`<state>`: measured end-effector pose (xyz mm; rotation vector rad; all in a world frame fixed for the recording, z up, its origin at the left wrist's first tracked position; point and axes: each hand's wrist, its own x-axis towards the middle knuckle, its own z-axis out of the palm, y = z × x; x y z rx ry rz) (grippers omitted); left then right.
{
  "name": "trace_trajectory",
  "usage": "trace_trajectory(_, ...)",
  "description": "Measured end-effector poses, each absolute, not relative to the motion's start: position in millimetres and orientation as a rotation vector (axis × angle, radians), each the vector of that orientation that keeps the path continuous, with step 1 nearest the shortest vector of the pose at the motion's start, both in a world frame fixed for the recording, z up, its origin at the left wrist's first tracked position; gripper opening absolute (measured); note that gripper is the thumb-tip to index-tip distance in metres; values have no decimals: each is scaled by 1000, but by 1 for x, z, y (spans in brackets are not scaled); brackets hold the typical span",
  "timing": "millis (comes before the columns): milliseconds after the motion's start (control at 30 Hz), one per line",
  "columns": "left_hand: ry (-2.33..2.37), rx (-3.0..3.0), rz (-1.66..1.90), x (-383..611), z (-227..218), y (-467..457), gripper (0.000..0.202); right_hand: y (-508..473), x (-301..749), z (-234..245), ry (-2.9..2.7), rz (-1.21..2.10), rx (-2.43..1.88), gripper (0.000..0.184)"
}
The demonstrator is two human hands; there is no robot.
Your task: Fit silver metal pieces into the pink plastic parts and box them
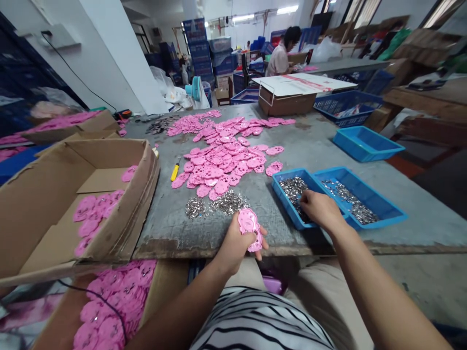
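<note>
A pink molded plastic piece (249,223) with a scalloped edge rests in my left hand (233,243), held with the thumb across it at the table's front edge. My right hand (319,209) reaches into a blue tray (282,194) of small shiny metal parts (294,187); its fingers are bent together among them, and what they pinch, if anything, is hidden. Beside it a second blue tray (392,216) holds more metal bits. Beyond my left hand lie loose heaps of metal parts (228,201) and a large pile of pink pieces (222,160).
At the left stands an open cardboard box (142,189) with a few pink pieces inside. A yellow-handled screwdriver (175,172) lies near it. Another box of pink pieces (113,306) sits below the table. A third blue tray (367,150) is at right; a person (279,58) works farther back.
</note>
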<state>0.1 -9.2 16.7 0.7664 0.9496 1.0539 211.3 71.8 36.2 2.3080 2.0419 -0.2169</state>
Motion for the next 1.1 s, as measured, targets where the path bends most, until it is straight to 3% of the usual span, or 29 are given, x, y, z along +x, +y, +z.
trace_trajectory(333,953,742,1043,-2,15,-9,45,71,215,34,2152,-287,2465,24)
trace_trajectory(533,951,736,1050,-3,14,-10,43,65,214,36,2414,-455,2647,15)
trace_trajectory(767,958,734,1111,1,13,-7,46,29,169,34,3116,-716,1916,16)
trace_trajectory(1100,1062,670,1179,4,8,-6,50,8,140,32,3191,-157,1313,13)
